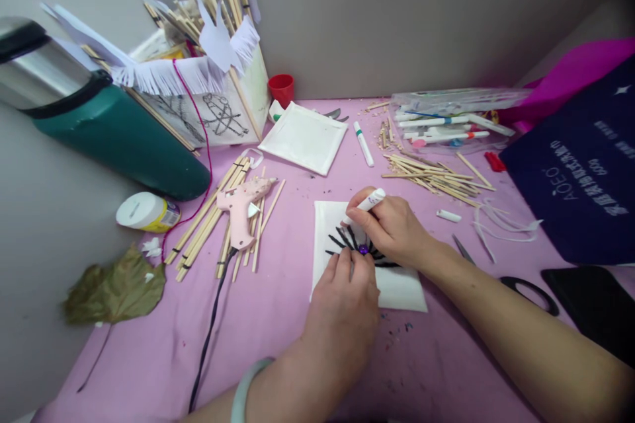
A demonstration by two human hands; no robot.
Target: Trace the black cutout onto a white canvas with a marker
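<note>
Pale bangle [242, 388] — left hand [347, 307] on white panel [404, 292] — marker [366, 205] in right hand [401, 231]

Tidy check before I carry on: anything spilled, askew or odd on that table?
Mild mess only: wood bits are strewn beside the clear pouch, and dark specks litter the pink cloth near the white panel, like uncleared scraps. The glue gun lies on its side across loose sticks, an untidy resting place.

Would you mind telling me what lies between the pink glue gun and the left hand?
In the head view, from the glue gun toward the left hand: loose sticks, bare pink cloth, then the left edge of the white panel.
</note>
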